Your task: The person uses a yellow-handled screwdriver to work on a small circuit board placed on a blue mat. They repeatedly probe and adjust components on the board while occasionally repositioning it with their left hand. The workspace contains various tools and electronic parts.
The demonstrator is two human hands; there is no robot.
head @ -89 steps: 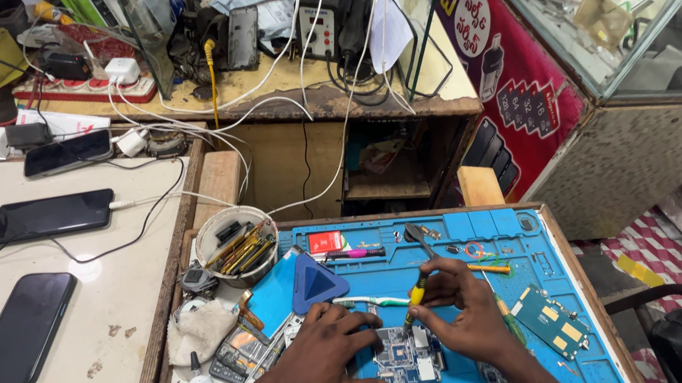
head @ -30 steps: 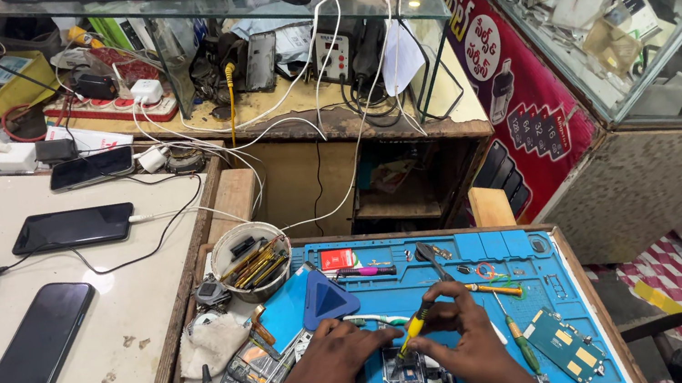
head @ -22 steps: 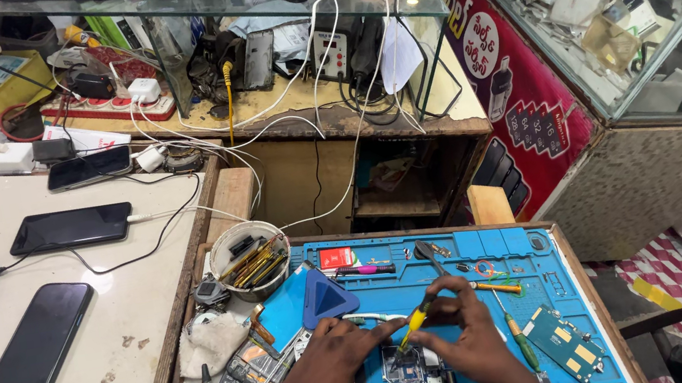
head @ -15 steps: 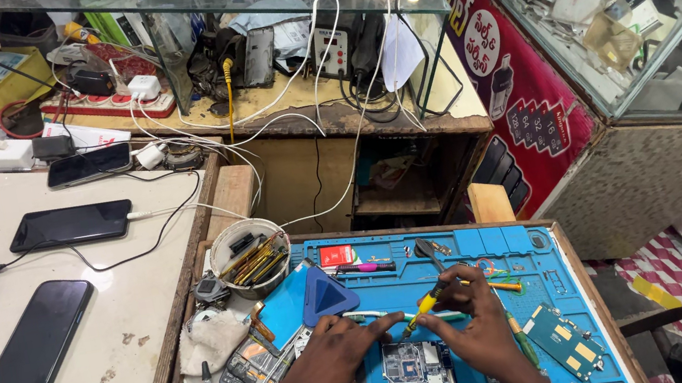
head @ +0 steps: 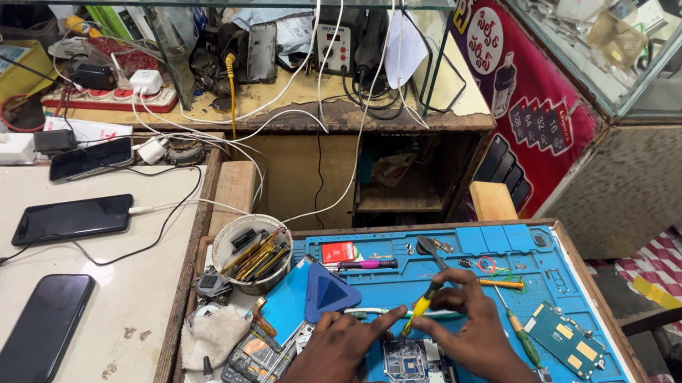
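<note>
A: In the head view, what differs from a moment back?

B: Little. The right hand [head: 477, 340] has tipped the yellow-handled screwdriver [head: 420, 306] a bit lower, its tip close over the top edge of the board [head: 417, 371]. Fingers are pinched shut round the handle. The left hand [head: 334, 370] stays spread flat, forefinger stretched toward the tip, thumb beside the board's lower left corner; it grips nothing. It looks like the same fine work at one spot on the board, with the left hand steadying.

A: Where is the board?

B: On the blue mat [head: 547, 263], between both hands, near the front edge.

A: And around them?

B: A blue triangular pick [head: 327, 291] just behind the left hand, a cup [head: 253, 254] of tools at the mat's back left, a green-handled screwdriver [head: 523, 341] and a second board [head: 571, 350] to the right. Three phones [head: 41, 329] lie well apart on the white table [head: 115, 303].

A: Anything in the way?

B: Not much; small loose parts crowd the left edge, close to the left wrist.
</note>
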